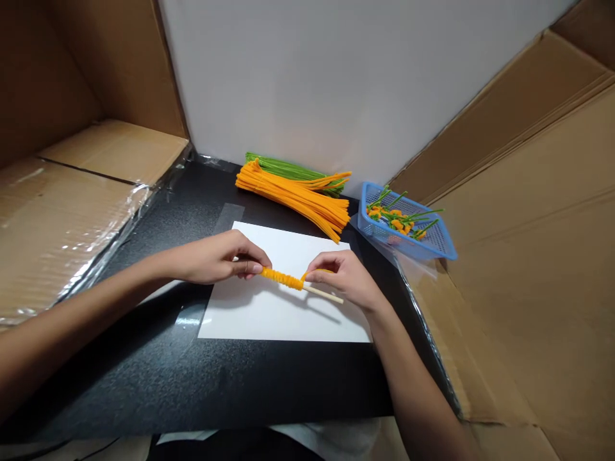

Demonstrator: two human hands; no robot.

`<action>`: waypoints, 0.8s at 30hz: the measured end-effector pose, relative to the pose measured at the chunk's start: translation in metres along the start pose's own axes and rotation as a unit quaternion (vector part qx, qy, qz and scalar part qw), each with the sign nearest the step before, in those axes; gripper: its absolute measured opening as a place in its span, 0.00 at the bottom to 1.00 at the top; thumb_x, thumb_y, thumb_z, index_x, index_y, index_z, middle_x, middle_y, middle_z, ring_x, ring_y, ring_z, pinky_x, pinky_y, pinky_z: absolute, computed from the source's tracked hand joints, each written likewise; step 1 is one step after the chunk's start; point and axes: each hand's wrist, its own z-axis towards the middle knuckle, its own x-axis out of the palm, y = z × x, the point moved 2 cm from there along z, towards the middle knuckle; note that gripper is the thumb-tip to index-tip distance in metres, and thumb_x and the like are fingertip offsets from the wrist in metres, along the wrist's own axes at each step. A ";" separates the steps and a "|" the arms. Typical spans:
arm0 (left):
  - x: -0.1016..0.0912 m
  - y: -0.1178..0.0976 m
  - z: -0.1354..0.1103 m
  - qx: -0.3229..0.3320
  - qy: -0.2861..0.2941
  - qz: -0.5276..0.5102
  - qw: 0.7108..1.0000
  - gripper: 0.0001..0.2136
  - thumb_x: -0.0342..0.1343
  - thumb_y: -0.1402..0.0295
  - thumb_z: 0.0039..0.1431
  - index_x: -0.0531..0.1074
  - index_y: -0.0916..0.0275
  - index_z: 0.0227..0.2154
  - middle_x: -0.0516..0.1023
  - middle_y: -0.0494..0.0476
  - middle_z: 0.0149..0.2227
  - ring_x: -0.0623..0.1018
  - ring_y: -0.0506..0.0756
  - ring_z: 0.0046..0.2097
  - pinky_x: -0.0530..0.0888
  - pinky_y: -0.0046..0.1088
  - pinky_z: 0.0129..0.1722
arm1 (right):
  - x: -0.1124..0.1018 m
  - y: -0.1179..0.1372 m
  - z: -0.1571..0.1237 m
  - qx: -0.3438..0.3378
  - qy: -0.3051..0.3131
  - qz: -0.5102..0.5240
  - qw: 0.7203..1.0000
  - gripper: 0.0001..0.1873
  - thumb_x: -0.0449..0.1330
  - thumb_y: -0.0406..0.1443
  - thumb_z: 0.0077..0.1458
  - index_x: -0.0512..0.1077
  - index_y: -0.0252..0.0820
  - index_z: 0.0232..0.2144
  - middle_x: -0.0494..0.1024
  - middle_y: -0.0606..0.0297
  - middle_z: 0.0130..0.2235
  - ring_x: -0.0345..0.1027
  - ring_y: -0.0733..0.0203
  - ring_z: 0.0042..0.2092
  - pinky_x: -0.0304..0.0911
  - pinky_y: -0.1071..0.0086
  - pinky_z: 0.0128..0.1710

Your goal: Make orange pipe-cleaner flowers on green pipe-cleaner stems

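Note:
An orange pipe cleaner (283, 278) is coiled in tight turns around a thin wooden stick (327, 294), held just above a white sheet of paper (240, 317). My left hand (233, 257) is closed on the stick at the coil's left end, thumb and fingers pinching it. My right hand (342, 274) pinches the loose tail of the pipe cleaner at the coil's right end. The stick's bare right end sticks out below my right hand.
Behind the paper lie a bundle of orange pipe cleaners (293, 194) and a green bundle (283, 166). A blue basket (439, 238) at the right holds several small orange and green pieces. Cardboard walls (538, 256) flank the black table (192, 378).

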 end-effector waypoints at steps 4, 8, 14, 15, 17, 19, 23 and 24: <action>0.004 -0.004 0.000 0.023 -0.030 0.218 0.975 0.13 0.50 0.77 0.59 0.81 0.62 0.37 0.80 0.56 0.30 0.76 0.52 0.30 0.68 0.25 0.33 | 0.004 0.001 -0.001 0.012 -0.055 -0.103 0.993 0.12 0.70 0.42 0.46 0.79 0.39 0.23 0.80 0.63 0.27 0.69 0.62 0.31 0.60 0.69 0.32; 0.019 -0.002 0.002 -0.021 -0.131 0.420 0.898 0.16 0.49 0.82 0.52 0.79 0.64 0.37 0.79 0.61 0.32 0.77 0.57 0.35 0.69 0.28 0.32 | 0.013 -0.003 -0.002 0.039 -0.126 -0.099 0.986 0.15 0.68 0.45 0.49 0.80 0.37 0.27 0.76 0.64 0.22 0.64 0.64 0.25 0.56 0.70 0.25; 0.025 0.008 0.003 -0.025 -0.304 0.375 0.875 0.13 0.48 0.78 0.58 0.77 0.65 0.40 0.81 0.62 0.37 0.78 0.57 0.37 0.70 0.29 0.34 | 0.025 -0.010 0.000 0.061 -0.133 0.098 0.984 0.22 0.72 0.48 0.44 0.80 0.36 0.34 0.79 0.61 0.27 0.69 0.64 0.25 0.62 0.72 0.21; 0.024 0.009 0.003 -0.030 -0.325 0.330 0.886 0.12 0.49 0.77 0.59 0.77 0.65 0.39 0.81 0.60 0.35 0.77 0.55 0.35 0.70 0.28 0.34 | 0.026 -0.012 0.002 0.066 -0.122 0.124 0.983 0.22 0.73 0.48 0.43 0.80 0.36 0.33 0.79 0.60 0.27 0.70 0.64 0.25 0.63 0.72 0.22; 0.019 0.010 0.004 -0.053 -0.330 0.222 0.916 0.09 0.50 0.73 0.61 0.76 0.64 0.37 0.80 0.57 0.30 0.75 0.52 0.30 0.68 0.26 0.31 | 0.025 -0.016 0.005 0.072 -0.101 0.165 0.978 0.22 0.74 0.48 0.41 0.81 0.36 0.31 0.79 0.60 0.27 0.70 0.65 0.25 0.64 0.72 0.24; 0.013 0.011 0.005 -0.059 -0.293 0.109 0.948 0.10 0.51 0.67 0.64 0.76 0.65 0.35 0.77 0.54 0.26 0.72 0.51 0.27 0.67 0.25 0.29 | 0.022 -0.019 0.008 0.063 -0.099 0.187 0.975 0.21 0.75 0.47 0.40 0.81 0.36 0.30 0.78 0.62 0.26 0.68 0.66 0.25 0.63 0.72 0.24; -0.003 0.007 0.002 0.009 -0.148 0.038 0.988 0.14 0.52 0.61 0.65 0.78 0.66 0.39 0.79 0.56 0.29 0.75 0.52 0.31 0.69 0.25 0.32 | 0.012 -0.013 0.009 0.021 -0.107 0.164 0.980 0.18 0.77 0.45 0.36 0.80 0.38 0.24 0.75 0.66 0.22 0.63 0.69 0.24 0.58 0.73 0.23; -0.007 0.006 0.000 0.029 -0.121 0.066 0.990 0.13 0.53 0.63 0.65 0.79 0.65 0.40 0.80 0.57 0.31 0.76 0.52 0.32 0.70 0.25 0.33 | 0.011 -0.010 0.008 0.019 -0.098 0.149 0.984 0.18 0.77 0.46 0.35 0.80 0.38 0.23 0.74 0.66 0.21 0.62 0.69 0.23 0.57 0.73 0.22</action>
